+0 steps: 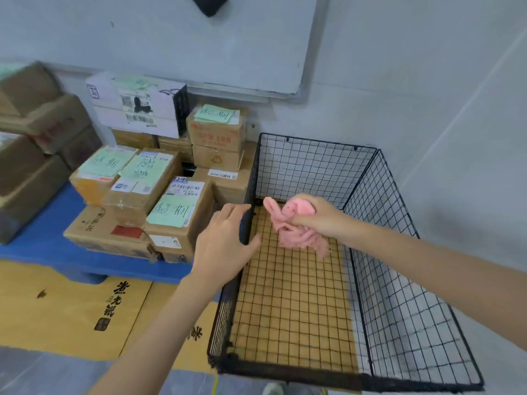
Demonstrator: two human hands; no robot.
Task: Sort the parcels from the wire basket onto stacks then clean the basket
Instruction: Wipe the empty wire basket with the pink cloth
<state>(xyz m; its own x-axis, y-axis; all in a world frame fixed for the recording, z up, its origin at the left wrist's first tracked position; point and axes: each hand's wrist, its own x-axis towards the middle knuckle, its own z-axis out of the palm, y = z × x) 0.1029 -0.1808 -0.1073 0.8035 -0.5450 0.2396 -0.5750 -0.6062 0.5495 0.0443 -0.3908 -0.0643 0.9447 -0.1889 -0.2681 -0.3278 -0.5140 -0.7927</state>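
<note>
Head view shows the right hand (319, 216) squeezed shut around a pink cloth (293, 226). One end of the cloth hangs down loose, over the far part of the wire basket (399, 280). The left hand (225, 240) is spread open, with its fingers resting on the top edge of the basket's left wall, as if to keep it from sliding.

The basket has no parcels in it. Brown card shows through its wire floor. So the sorting looks done, and the cleaning step looks like the one going on now.

To the left of the basket sit the parcels (159, 195), stacked on a blue pallet (42, 246). Flat brown cardboard (71, 309) lies on the floor, nearer than the pallet. A whiteboard (199, 38) hangs on the far wall.

What could go wrong? The loose end of the cloth could snag in the little wire squares. The basket looks light, so a hard wipe could push it away if the left hand lets go. The nearest stack is just beside the left hand, and a bump from that arm could knock a box off.

Count: two hands, one cloth, one basket, one pallet. The boxes are well over ten, but some are hidden behind others, so I cannot give an exact count.
</note>
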